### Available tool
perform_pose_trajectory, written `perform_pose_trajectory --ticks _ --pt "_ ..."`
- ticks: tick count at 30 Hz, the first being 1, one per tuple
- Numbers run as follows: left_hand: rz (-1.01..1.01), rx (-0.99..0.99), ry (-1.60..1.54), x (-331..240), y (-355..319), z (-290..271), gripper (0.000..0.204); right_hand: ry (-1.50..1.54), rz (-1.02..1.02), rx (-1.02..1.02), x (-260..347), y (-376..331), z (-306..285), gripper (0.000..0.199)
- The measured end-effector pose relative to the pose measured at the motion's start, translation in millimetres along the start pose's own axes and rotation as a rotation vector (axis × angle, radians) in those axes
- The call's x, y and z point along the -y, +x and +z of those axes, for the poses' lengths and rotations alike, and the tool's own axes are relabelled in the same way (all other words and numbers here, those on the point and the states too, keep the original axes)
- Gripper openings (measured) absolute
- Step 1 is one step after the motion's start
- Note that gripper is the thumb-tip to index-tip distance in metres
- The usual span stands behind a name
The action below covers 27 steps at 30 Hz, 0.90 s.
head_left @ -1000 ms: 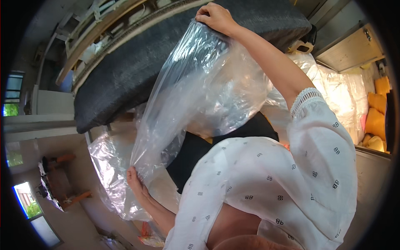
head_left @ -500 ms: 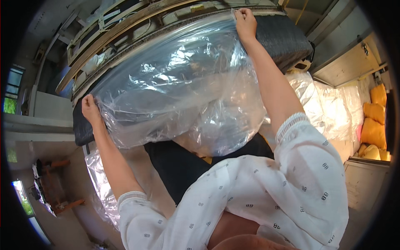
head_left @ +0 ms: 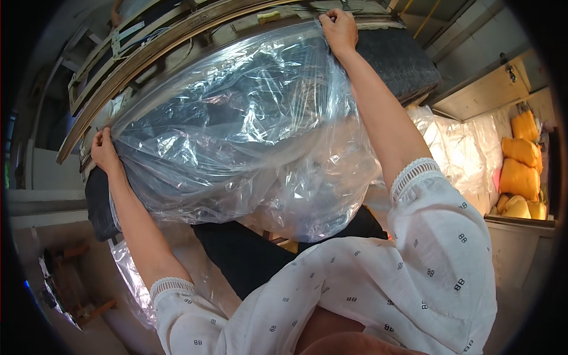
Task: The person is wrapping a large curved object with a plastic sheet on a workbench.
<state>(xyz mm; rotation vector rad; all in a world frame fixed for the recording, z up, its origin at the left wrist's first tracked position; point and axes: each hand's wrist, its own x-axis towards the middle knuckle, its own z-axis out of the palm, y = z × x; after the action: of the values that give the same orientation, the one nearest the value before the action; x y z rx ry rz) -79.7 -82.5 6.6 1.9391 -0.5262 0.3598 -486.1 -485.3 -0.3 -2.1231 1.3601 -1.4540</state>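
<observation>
A large clear plastic sheet (head_left: pixel 236 118) stretches between my two hands, its upper edge along a long work surface and its loose folds hanging over my lap. My left hand (head_left: pixel 105 151) pinches the sheet's left corner beside the long wooden bar. At the far end of the edge, my right hand (head_left: pixel 339 31) is closed on the other corner, close to the back of the surface. Under the plastic and out to its right lies a dark padded cover (head_left: pixel 402 62).
Behind the sheet runs a long wooden bar (head_left: pixel 136 71), part of a machine frame. More clear plastic (head_left: pixel 464 151) lies to the right, near orange bundles (head_left: pixel 520 177) on a shelf. A small yellow piece (head_left: pixel 268 16) rests at the back. Black-clad legs (head_left: pixel 242 254) are below the sheet.
My left hand has moved left and slightly up, close to the wooden bar. The right hand has shifted slightly left. The sheet is drawn wider, its upper edge nearer the bar.
</observation>
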Motion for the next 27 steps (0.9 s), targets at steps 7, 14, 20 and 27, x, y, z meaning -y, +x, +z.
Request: perform_pose_trajectory --ticks 7,14,20,27 --pt "-0.055 0.001 0.429 3.4 9.0 -8.4 0.029 -0.087 0.073 -0.085 0.8 -1.3 2.9 0.031" --pt "-0.349 -0.042 -0.373 14.0 16.5 -12.3 0.028 0.059 0.088 -0.173 -13.1 11.5 1.1 0.036" --pt "-0.225 0.079 0.095 53.0 41.1 -32.5 0.034 0.025 0.17 -0.163 -0.8 9.6 -1.4 0.043" --pt "0.19 -0.034 0.184 18.3 -18.3 -84.6 0.039 -0.046 -0.198 0.194 14.7 -37.2 -70.8 0.028"
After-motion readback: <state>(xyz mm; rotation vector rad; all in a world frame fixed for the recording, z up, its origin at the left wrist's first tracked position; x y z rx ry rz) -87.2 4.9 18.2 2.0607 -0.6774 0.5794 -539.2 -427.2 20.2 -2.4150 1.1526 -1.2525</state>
